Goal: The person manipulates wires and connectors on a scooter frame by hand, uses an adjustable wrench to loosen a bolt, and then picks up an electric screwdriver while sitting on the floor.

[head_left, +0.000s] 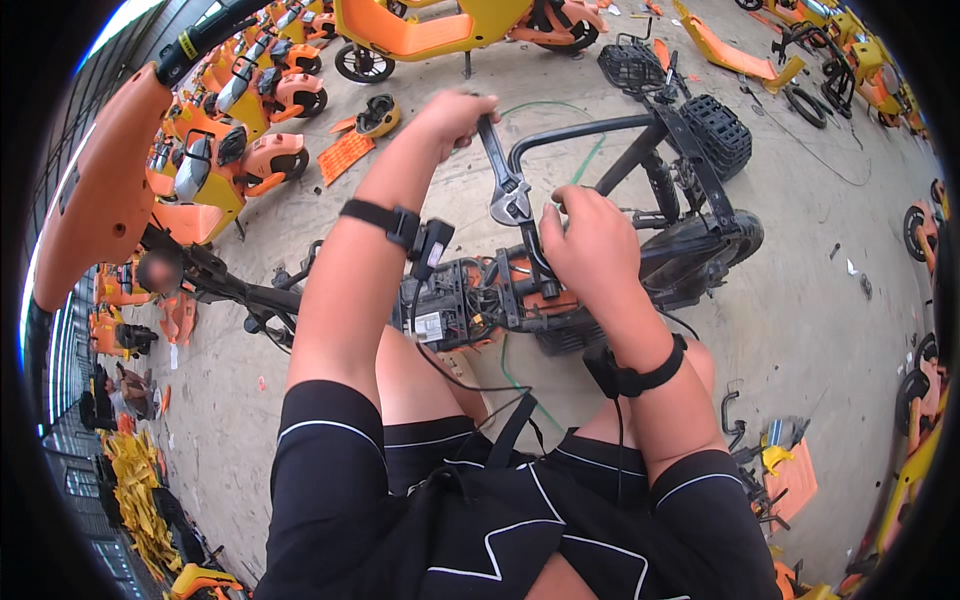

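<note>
An adjustable wrench (506, 190) hangs above the stripped black scooter frame (628, 165). My left hand (452, 122) is closed round the end of its dark handle. The wrench's silver head sits against the top of a black upright bar (533, 250) on the frame. Close to that head, my right hand (592, 243) is curled beside the bar, thumb and forefinger toward the wrench; whatever lies inside its fingers is hidden. Below both hands, an opened bay (470, 308) of the frame shows wires and a silver box. The rear wheel (705, 260) lies to the right of my right hand.
An orange scooter panel (100, 200) rises close on the left. Many orange-and-yellow scooters (440, 25) stand beyond. A yellow helmet (378, 117), a black basket (715, 135) and an orange plate (793, 485) lie around. Cables run from my wrist straps.
</note>
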